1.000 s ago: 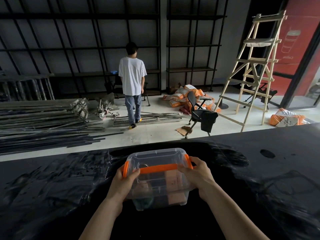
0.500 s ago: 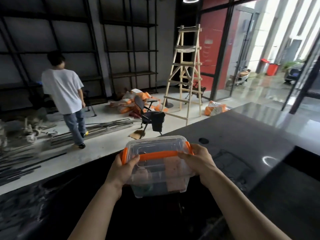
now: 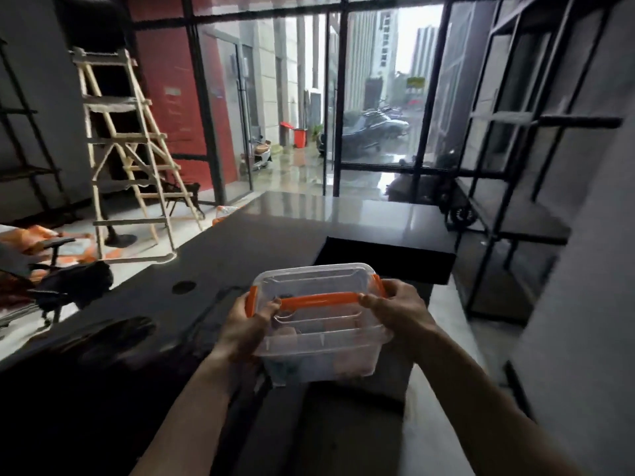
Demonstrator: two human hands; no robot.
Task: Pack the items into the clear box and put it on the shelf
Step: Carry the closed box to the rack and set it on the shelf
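Note:
I hold the clear box (image 3: 319, 341) in front of me with both hands, above the edge of the dark counter (image 3: 261, 242). Its lid is on, with an orange handle across the top and orange clips at both ends. Blurred items show through its walls. My left hand (image 3: 245, 326) grips the box's left end and my right hand (image 3: 400, 312) grips its right end. A black metal shelf (image 3: 508, 218) stands to the right, beyond the counter's end.
A wooden ladder (image 3: 130, 159) stands at the left on the light floor. An office chair (image 3: 58, 283) and orange bags lie at the far left. Glass doors and windows (image 3: 364, 97) fill the wall ahead. A dark recess (image 3: 385, 262) is cut into the counter behind the box.
My view has swung to the right: the person in the white shirt has left the view and the glass front and right shelf have come in. The box stays held in both hands.

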